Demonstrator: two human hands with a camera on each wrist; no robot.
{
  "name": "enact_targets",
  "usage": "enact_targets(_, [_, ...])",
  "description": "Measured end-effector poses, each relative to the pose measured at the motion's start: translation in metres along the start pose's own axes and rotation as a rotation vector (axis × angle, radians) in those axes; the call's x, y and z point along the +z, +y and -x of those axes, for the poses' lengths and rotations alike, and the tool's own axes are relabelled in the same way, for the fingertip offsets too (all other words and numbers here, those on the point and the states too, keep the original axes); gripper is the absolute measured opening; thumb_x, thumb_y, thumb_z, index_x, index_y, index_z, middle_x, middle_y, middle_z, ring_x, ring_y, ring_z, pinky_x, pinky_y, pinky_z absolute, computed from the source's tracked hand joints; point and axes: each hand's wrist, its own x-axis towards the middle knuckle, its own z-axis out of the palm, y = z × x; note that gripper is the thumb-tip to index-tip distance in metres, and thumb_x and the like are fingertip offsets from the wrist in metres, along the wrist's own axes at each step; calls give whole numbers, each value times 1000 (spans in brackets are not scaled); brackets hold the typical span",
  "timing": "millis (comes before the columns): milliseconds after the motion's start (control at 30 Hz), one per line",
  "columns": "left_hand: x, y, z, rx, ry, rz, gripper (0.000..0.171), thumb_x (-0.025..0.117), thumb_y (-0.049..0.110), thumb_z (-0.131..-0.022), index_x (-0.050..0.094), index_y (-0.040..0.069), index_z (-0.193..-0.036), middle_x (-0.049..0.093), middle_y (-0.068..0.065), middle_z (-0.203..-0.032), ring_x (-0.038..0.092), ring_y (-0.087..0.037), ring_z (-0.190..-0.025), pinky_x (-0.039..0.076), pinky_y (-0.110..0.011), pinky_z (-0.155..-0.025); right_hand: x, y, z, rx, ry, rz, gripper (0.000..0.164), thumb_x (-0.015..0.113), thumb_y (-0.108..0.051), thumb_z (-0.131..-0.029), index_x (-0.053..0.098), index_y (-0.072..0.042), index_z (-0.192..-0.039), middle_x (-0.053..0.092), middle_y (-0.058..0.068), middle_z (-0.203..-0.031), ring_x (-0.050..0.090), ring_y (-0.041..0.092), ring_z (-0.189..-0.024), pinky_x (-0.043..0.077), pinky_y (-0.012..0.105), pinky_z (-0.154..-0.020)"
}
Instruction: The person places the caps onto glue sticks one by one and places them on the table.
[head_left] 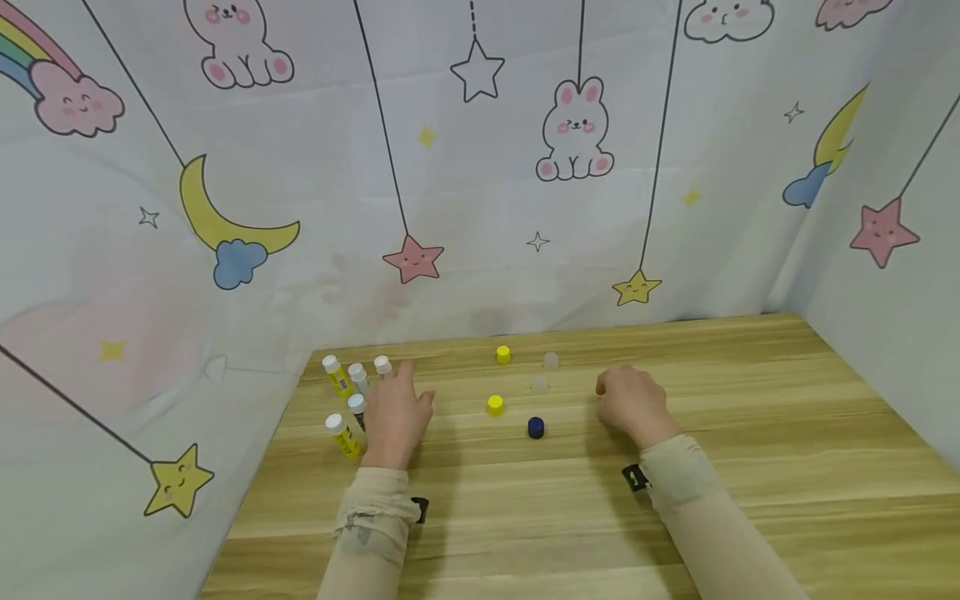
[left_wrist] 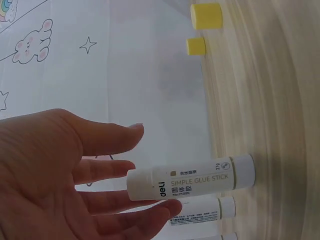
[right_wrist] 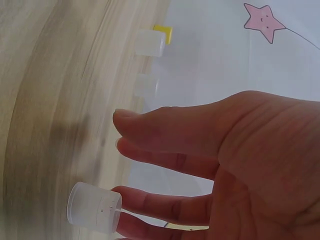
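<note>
Currently I see left hand (head_left: 393, 421), grip relaxed, just beside upright white glue stick (left_wrist: 200, 180) on table (head_left: 525, 533); right hand (head_left: 633, 404), grip loose, thumb apart, fingers (right_wrist: 165, 206) near clear cap (right_wrist: 94, 207), contact unclear.

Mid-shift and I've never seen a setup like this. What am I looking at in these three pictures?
No machine: these are a person's bare left hand and right hand. The wide picture is taken from the head, looking forward and down; the others, from each wrist. On the wood-grain table, glue sticks stand at the left; yellow caps, translucent caps and a navy cap sit between the hands. Nothing looks gripped: the left thumb is clear of a white deli glue stick, and the right thumb is clear of another translucent cap. Whether fingertips touch either is hard to tell.
</note>
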Motion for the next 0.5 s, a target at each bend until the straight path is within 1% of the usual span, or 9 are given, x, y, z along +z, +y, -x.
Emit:
enact_targets(67, [1,-1,0,-2,-1,11,54,76,14,-89,57,4,-138,66,-25,-114,65,-38,-76,51,-46,-52,0,2,0,0,-2,3,32,60,-3,-82,74,-7,-111,67,18,-116,62,42,-98,52,59,-71])
enact_targets(200, [3,-4,1,-5,5,44,52,75,0,-83,61,6,-133,70,-20,-108,63,-32,-68,45,-37,-45,0,6,-2,-24,4,2,21,63,-3,-84,74,-9,-100,69,13,-106,64,35,-91,53,54,-68])
enact_targets(333, [6,-6,0,-29,4,91,56,71,-6,-81,61,6,-135,72,-18,-98,61,-28,-64,42,-34,-44,0,9,-3,-78,27,3,13,63,2,-79,71,-8,-84,68,10,-89,62,30,-81,52,47,-67])
enact_targets(400, [8,-8,-1,-53,6,115,58,69,-7,-81,59,6,-137,71,-18,-93,59,-27,-62,43,-35,-45,0,10,-3,-107,43,5,14,62,5,-77,70,-7,-81,67,9,-84,61,29,-79,52,46,-68])
enact_targets(500, [11,-10,-2,-96,18,151,59,69,-5,-82,57,6,-138,70,-19,-88,61,-28,-63,47,-38,-50,0,12,-3,-140,62,9,14,62,7,-75,69,-5,-77,66,8,-80,61,29,-77,52,46,-70])
